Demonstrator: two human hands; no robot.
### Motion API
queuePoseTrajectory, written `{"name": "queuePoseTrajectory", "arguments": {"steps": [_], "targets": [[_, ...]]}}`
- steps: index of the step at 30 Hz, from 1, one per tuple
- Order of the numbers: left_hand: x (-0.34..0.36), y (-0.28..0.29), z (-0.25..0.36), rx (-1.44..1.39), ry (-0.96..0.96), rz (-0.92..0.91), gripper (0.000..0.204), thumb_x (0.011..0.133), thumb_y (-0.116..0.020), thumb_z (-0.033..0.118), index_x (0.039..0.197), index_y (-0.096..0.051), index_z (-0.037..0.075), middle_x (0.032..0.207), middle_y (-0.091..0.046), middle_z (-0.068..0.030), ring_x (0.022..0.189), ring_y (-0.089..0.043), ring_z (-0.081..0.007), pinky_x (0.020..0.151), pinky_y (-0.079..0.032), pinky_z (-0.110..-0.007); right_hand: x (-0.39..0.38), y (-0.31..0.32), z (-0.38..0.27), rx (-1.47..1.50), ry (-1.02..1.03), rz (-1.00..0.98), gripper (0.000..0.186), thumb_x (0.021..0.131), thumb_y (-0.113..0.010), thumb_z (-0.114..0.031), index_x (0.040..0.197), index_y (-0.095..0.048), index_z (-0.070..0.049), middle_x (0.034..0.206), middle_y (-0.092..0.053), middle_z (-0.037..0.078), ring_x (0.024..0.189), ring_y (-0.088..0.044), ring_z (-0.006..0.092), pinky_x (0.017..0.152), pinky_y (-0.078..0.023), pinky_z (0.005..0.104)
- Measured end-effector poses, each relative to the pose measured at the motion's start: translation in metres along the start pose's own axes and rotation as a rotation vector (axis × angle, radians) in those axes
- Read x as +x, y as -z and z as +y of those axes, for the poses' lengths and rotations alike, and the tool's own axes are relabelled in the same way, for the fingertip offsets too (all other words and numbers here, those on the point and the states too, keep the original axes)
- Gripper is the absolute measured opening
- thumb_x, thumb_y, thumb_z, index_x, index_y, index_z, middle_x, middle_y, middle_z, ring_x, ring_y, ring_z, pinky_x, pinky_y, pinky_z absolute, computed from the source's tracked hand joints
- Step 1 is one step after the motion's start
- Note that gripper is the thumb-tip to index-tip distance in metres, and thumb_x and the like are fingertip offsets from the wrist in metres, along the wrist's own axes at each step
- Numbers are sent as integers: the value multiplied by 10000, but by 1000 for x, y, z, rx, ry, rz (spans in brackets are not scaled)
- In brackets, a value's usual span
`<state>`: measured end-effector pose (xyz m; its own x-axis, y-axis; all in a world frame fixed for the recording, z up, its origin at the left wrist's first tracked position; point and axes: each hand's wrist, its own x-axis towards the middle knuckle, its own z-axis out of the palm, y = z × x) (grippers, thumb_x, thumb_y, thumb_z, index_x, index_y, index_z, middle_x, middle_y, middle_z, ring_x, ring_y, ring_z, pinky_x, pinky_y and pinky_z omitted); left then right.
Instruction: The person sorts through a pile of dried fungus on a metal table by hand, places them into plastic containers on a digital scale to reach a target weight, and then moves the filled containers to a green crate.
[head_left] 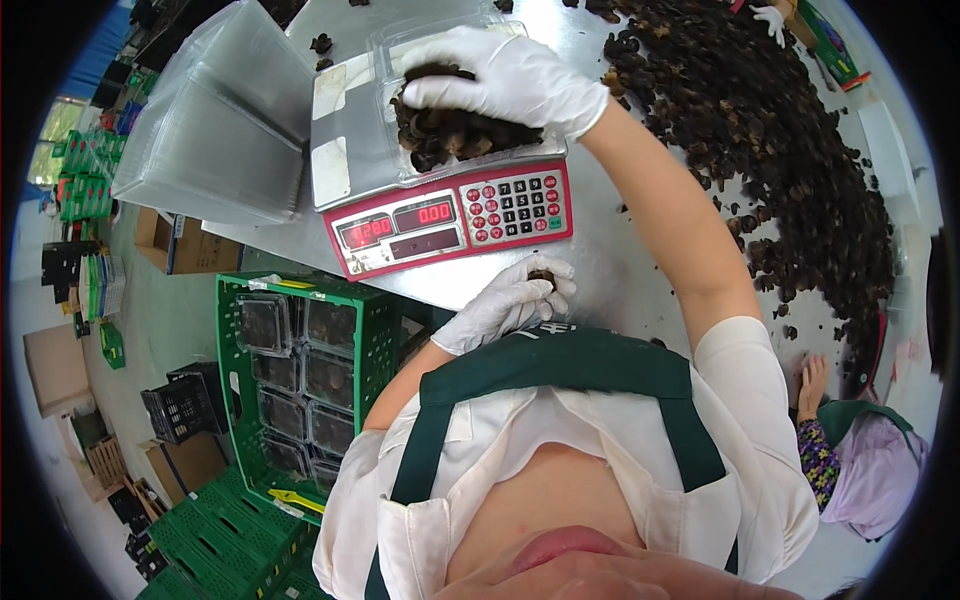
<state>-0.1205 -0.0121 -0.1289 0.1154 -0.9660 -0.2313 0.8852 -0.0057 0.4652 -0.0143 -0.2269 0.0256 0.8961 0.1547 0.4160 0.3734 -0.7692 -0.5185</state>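
My right hand (pixel 505 80), in a white glove, is cupped over a clear plastic container (pixel 392 150), with dark brown, mushroom-like pieces (pixel 455 135) between its thumb and fingers. More of these pieces fill the container. It rests on the metal plate of a red and white digital scale (pixel 450 215), whose display is lit. My left hand (pixel 510 300), gloved too, stays low in front of the scale near my apron. Its fingers are curled round a small dark mushroom piece (pixel 543 276).
Stacked clear containers (pixel 220 130) stand left of the scale. A large heap of dark pieces (pixel 740 120) spreads across the metal table to the right. Below left, a green crate (pixel 225 375) holds several filled boxes. Another person's hand (pixel 813 385) is at the right; a gloved hand (pixel 770 20) shows far right.
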Motion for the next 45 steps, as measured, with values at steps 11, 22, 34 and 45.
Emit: {"name": "queuePoseTrajectory", "arguments": {"steps": [11,22,34,45], "targets": [[1,-5,2,100,-32,-3,299,1031,-568,123,1304,-570,3,1185,-653,-129,1030,-661,-158,874,-520,-254,-33,37,44,704,-358,330,397,1051,-608,-383,1130,-727,-13,913,-733,32,707,-597,57,641,-482,222],[3,-14,7,351,4,58,270,1034,-550,116,1280,-584,11,1171,-657,-90,978,-650,-115,834,-500,-228,-35,12,11,3,-31,67,253,947,-710,-249,1192,-730,-190,978,-731,9,867,-695,189,796,-562,323],[2,-14,7,274,-3,47,251,1027,-559,99,1269,-584,36,1137,-655,-73,943,-635,-108,817,-503,-233,-41,33,-13,194,-259,137,233,933,-710,-236,1093,-720,-67,867,-683,28,779,-621,137,738,-514,297],[9,-38,18,-17,-98,15,614,1062,-466,547,1406,-511,41,1248,-628,-118,1082,-669,-217,902,-562,-323,-115,66,-51,366,-398,-148,158,904,-704,-84,1052,-727,-33,792,-655,-21,691,-525,40,625,-451,230]]}}
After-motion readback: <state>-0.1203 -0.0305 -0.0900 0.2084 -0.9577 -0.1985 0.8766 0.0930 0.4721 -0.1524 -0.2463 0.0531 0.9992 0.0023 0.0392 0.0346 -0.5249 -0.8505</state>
